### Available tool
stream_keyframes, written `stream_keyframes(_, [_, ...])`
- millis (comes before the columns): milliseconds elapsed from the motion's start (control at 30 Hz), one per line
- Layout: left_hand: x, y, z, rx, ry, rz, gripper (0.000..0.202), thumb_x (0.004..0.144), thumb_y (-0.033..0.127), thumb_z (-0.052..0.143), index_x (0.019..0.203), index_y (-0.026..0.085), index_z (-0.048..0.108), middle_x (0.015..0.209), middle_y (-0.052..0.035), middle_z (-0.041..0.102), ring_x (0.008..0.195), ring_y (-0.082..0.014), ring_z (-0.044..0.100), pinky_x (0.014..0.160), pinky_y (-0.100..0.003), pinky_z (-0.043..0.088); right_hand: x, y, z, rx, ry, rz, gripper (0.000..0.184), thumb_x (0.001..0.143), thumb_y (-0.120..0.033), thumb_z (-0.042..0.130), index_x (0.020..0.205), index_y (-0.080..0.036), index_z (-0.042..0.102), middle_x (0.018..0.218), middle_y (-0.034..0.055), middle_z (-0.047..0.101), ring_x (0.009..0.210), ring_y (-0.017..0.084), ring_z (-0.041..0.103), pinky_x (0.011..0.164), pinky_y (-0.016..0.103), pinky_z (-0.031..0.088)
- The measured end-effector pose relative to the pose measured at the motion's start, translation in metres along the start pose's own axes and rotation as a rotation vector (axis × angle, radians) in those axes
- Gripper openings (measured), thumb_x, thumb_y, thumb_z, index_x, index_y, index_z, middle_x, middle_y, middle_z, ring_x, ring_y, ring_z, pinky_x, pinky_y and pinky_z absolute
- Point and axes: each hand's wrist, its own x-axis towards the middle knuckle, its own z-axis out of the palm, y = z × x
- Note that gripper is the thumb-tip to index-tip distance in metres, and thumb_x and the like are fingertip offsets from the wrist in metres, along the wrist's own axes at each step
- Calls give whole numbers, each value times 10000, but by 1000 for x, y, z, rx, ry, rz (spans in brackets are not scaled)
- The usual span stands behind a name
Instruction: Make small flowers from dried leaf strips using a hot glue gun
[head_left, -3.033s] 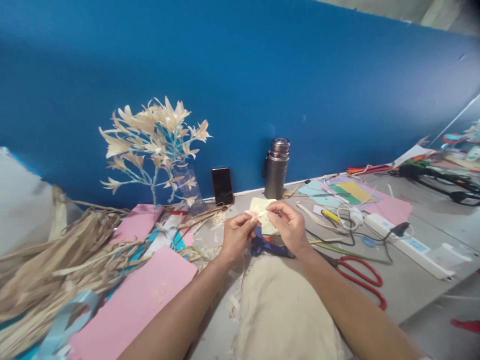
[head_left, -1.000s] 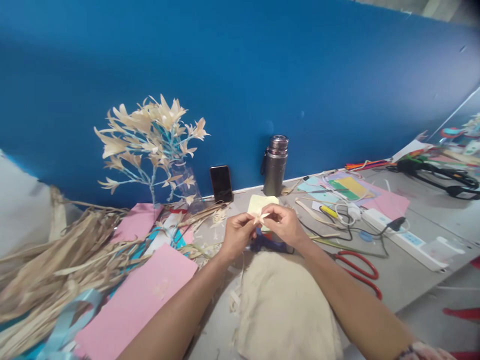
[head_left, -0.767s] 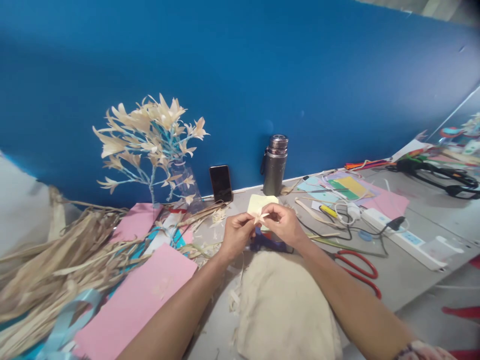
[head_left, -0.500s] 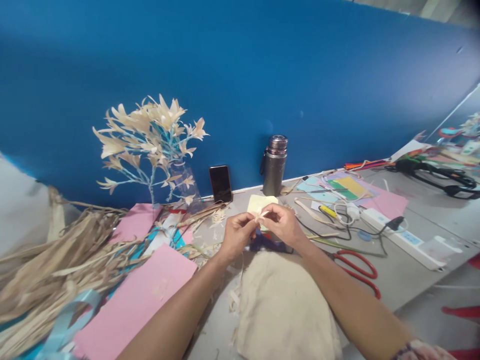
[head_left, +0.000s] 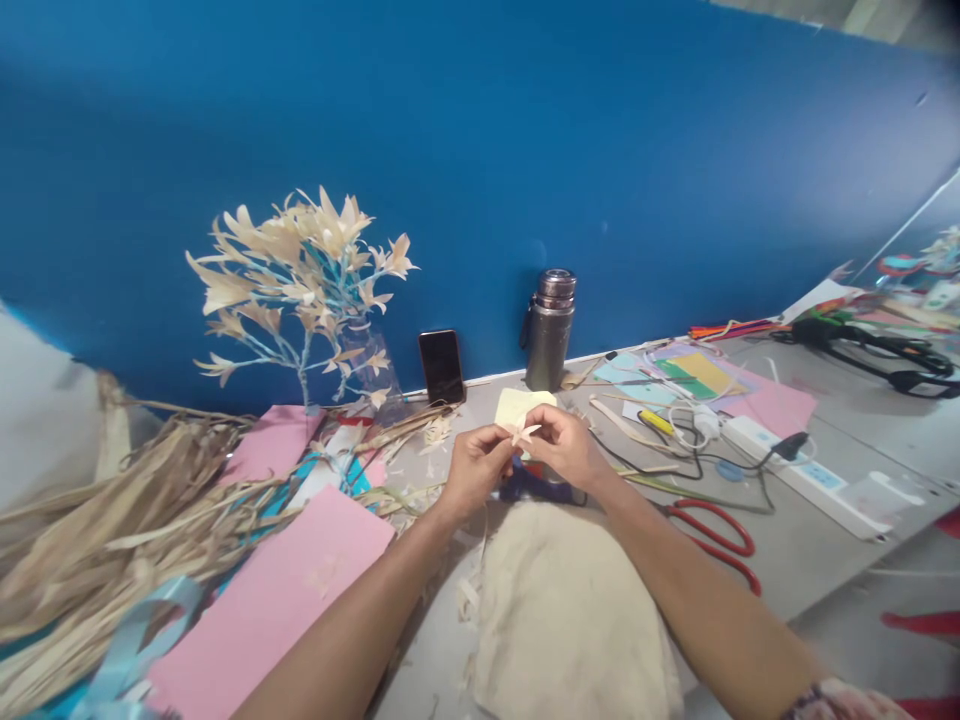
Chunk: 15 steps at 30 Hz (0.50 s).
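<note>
A small cream flower (head_left: 525, 435) with pointed petals, like dried husk, is held between my two hands. My left hand (head_left: 477, 462) pinches it from the left, fingers closed. From the right, my right hand (head_left: 561, 442) has thumb and finger closed at its petals. Just behind them lies a pale yellow paper (head_left: 514, 403), partly covered by the fingers. Below the hands is a dark blue tool-like object (head_left: 541, 490), mostly hidden. Nearest to me sits a round beige cloth-covered pad (head_left: 574, 610).
To the left are pink sheets (head_left: 277, 610), dried husks (head_left: 161, 490) and a vase of husk flowers (head_left: 371, 365). A phone (head_left: 441, 367) and a steel flask (head_left: 551, 330) stand by the blue wall. Red-handled scissors (head_left: 716, 535), cables and a power strip (head_left: 806, 480) lie right.
The flower's petals show more clearly and spread between my fingertips. My right fingers have shifted slightly; both arms stay in nearly the same place.
</note>
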Motion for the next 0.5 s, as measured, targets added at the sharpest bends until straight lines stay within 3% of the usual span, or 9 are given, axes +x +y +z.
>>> stream_keyframes(233, [-2, 3, -1, 85, 10, 101, 184, 799, 298, 671, 710, 154, 743, 509, 33, 527, 460, -78, 445, 469, -200, 334, -1, -4, 2, -48, 41, -9, 139, 745, -276, 687, 844, -196, 631, 733, 11, 673, 623, 155, 629, 592, 265, 504])
stream_keyframes(500, [-1, 2, -3, 123, -13, 153, 170, 807, 233, 625, 716, 163, 751, 576, 15, 556, 510, -90, 466, 511, -209, 361, -1, -2, 1, -78, 52, -31, 111, 735, -258, 683, 819, -196, 645, 722, 1, 661, 630, 145, 604, 609, 257, 483])
